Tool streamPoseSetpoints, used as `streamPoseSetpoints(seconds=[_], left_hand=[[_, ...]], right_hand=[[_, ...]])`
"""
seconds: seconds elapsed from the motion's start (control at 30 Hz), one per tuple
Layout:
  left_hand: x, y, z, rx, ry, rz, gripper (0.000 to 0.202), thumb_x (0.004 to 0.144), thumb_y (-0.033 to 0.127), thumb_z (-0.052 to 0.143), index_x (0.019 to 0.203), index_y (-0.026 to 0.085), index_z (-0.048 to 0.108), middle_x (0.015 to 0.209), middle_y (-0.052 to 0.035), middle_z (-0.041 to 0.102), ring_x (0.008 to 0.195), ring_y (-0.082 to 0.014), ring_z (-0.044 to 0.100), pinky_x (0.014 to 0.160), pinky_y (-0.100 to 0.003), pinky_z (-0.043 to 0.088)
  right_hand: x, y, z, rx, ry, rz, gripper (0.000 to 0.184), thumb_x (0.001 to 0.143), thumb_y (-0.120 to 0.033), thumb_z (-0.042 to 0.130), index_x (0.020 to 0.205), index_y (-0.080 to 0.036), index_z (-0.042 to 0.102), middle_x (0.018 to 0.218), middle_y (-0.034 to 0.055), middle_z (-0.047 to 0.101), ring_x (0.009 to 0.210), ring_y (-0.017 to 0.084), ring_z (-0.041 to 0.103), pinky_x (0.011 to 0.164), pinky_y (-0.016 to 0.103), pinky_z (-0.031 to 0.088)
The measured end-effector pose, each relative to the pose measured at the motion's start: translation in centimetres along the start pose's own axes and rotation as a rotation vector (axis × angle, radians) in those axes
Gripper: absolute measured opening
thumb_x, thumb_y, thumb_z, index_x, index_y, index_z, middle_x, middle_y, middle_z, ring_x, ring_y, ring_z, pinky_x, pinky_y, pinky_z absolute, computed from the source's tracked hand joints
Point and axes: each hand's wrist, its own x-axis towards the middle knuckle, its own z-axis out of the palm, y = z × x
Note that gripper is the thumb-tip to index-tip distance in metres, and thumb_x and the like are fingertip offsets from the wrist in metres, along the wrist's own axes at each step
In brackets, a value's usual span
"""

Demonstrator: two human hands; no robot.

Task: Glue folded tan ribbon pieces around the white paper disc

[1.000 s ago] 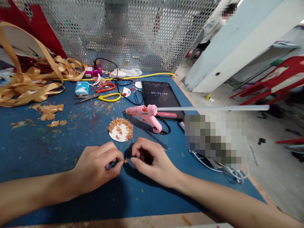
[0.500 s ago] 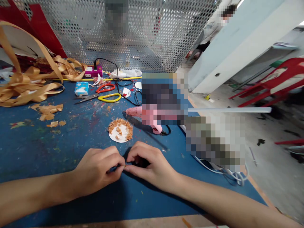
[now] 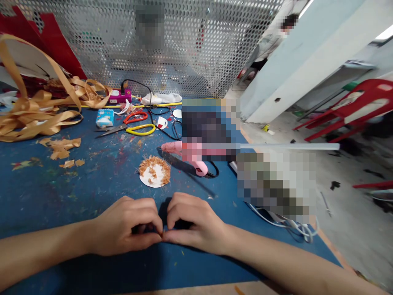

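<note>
My left hand (image 3: 130, 223) and my right hand (image 3: 192, 221) rest low on the blue table (image 3: 92, 180), fingers curled and fingertips pressed together between them. A tiny orange scrap shows at the point where the fingertips meet; most of it is hidden. Just beyond the hands lies a white paper disc (image 3: 154, 172) partly covered with orange-brown shreds. A pink glue gun (image 3: 196, 157) with a long clear glue stick (image 3: 291, 146) lies behind the disc to the right.
Yellow-handled scissors (image 3: 135, 129) and red-handled scissors (image 3: 135, 117) lie at the back, by a small blue box (image 3: 104, 117) and a purple power strip (image 3: 120, 96). Tan ribbon (image 3: 39, 106) is piled at the left. Perforated metal screen (image 3: 153, 45) behind. White cable (image 3: 291, 225) at the right edge.
Both hands have dropped toward the table and closed tighter together; the small orange scrap between the fingertips is now almost hidden.
</note>
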Motion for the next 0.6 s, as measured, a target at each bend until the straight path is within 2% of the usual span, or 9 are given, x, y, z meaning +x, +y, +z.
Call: streamPoseSetpoints(seconds=[0.07, 0.17, 0.3, 0.47, 0.6], left_hand=[[0.2, 0.0, -0.3, -0.056, -0.046, 0.001, 0.013, 0.094, 0.028, 0.056, 0.086, 0.022, 0.064, 0.078, 0.0021, 0.065, 0.065, -0.0098, 0.061, 0.061, -0.019, 0.043], [0.4, 0.0, -0.4, -0.066, -0.08, 0.022, 0.013, 0.094, 0.028, 0.056, 0.086, 0.022, 0.064, 0.079, 0.0023, 0.067, 0.069, -0.0107, 0.063, 0.063, -0.02, 0.043], [0.2, 0.2, 0.2, 0.0, -0.076, 0.041, 0.004, 0.087, 0.022, 0.058, 0.085, 0.023, 0.061, 0.077, 0.0042, 0.066, 0.062, -0.0098, 0.06, 0.059, -0.021, 0.042], [0.1, 0.4, 0.7, 0.038, -0.017, 0.073, 0.01, 0.078, 0.014, 0.053, 0.08, 0.023, 0.056, 0.069, 0.006, 0.061, 0.057, -0.0091, 0.057, 0.054, -0.021, 0.038], [1.1, -0.5, -0.2, 0.079, 0.093, 0.126, 0.011, 0.081, 0.012, 0.052, 0.08, 0.023, 0.054, 0.07, 0.0056, 0.059, 0.06, -0.0087, 0.055, 0.055, -0.02, 0.037]], right_hand=[[0.0, 0.1, 0.1, -0.028, 0.003, -0.086, 0.026, 0.091, -0.037, 0.061, 0.074, -0.019, 0.057, 0.069, 0.0019, 0.064, 0.066, 0.012, 0.055, 0.062, 0.025, 0.043], [-0.1, 0.0, 0.2, -0.079, -0.017, -0.14, 0.027, 0.092, -0.038, 0.059, 0.073, -0.019, 0.057, 0.068, 0.0025, 0.064, 0.063, 0.012, 0.055, 0.06, 0.025, 0.043], [-0.2, -0.1, 0.3, -0.16, -0.083, -0.175, 0.033, 0.097, -0.039, 0.049, 0.073, -0.018, 0.059, 0.069, 0.0036, 0.063, 0.063, 0.013, 0.053, 0.059, 0.027, 0.042], [-0.3, -0.2, 0.5, -0.262, -0.12, -0.243, 0.038, 0.1, -0.037, 0.043, 0.074, -0.017, 0.061, 0.068, 0.0025, 0.063, 0.063, 0.013, 0.049, 0.058, 0.027, 0.039], [-0.2, -0.1, 0.5, -0.298, -0.138, -0.262, 0.038, 0.1, -0.034, 0.044, 0.074, -0.014, 0.062, 0.065, 0.0023, 0.062, 0.062, 0.014, 0.049, 0.058, 0.028, 0.038]])
